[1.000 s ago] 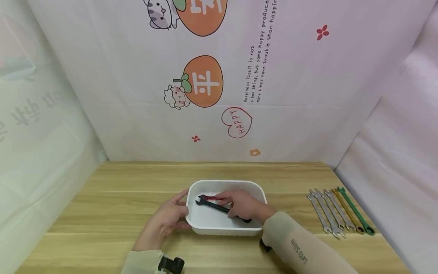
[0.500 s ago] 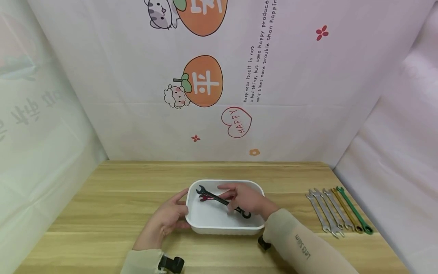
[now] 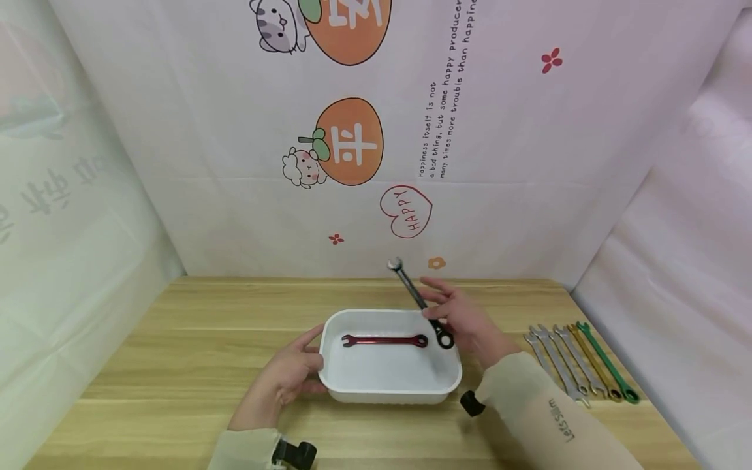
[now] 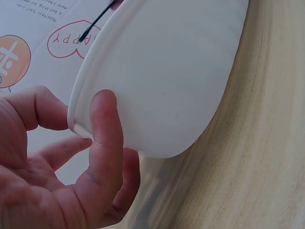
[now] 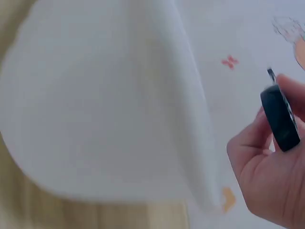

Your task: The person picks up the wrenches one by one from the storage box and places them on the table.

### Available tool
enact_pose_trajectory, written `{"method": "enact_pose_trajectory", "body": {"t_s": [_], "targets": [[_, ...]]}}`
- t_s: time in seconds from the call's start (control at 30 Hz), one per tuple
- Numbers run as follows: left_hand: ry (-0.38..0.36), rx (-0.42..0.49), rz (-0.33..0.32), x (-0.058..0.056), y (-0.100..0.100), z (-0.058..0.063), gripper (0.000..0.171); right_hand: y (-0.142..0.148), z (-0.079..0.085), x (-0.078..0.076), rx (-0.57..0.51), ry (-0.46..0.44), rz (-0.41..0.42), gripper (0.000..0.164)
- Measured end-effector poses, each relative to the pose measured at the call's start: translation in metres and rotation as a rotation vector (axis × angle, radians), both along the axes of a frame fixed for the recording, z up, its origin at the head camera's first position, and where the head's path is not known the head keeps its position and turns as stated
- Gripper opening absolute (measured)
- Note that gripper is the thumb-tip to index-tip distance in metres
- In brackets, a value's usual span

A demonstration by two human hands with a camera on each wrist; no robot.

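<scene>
My right hand (image 3: 467, 320) holds a black combination wrench (image 3: 414, 294) between thumb and fingers, above the back right of a white plastic bin (image 3: 390, 397). Its open-end head points up to the back left, its ring end down over the bin's right side. In the right wrist view, the dark wrench (image 5: 280, 118) is seen nearly end-on in the fingers. My left hand (image 3: 290, 369) holds the bin's left end; in the left wrist view, thumb and bent fingers (image 4: 106, 129) lie against its wall and rim. A red combination wrench (image 3: 384, 341) lies inside the bin.
To the right on the wooden table (image 3: 176, 372), several silver wrenches (image 3: 558, 359) lie side by side, with a gold wrench (image 3: 593, 360) and a green wrench (image 3: 608, 362) at the row's right end. A printed white cloth (image 3: 499, 215) hangs behind the table, with more cloth at both sides.
My right hand has lifted the black wrench out of the bin, up and to the right, tilting it steeper. The red wrench is now fully uncovered. The left hand has stayed on the bin.
</scene>
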State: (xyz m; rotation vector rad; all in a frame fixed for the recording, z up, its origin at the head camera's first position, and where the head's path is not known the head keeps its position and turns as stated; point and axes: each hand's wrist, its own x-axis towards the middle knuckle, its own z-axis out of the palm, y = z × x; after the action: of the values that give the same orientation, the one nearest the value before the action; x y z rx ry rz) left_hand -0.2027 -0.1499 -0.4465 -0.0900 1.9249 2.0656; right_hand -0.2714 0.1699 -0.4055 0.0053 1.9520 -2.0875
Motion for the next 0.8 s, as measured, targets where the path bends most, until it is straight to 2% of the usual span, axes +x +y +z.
{"method": "enact_pose_trajectory", "body": {"t_s": [0.13,0.33,0.67,0.8], "targets": [[-0.002,0.001,0.000,0.000,0.001,0.000,0.087,0.029,0.002,-0.004,0.019,0.018,-0.067,0.071],[-0.004,-0.003,0.001,0.001,0.001,0.001,0.087,0.074,-0.008,-0.003,0.115,0.055,-0.127,0.071],[-0.004,-0.024,0.011,0.002,0.001,0.001,0.086,0.133,-0.023,0.019,0.206,0.050,-0.143,0.080],[-0.003,-0.030,0.013,0.002,0.002,0.001,0.086,0.150,-0.031,0.030,0.281,0.036,-0.163,0.081]]}}
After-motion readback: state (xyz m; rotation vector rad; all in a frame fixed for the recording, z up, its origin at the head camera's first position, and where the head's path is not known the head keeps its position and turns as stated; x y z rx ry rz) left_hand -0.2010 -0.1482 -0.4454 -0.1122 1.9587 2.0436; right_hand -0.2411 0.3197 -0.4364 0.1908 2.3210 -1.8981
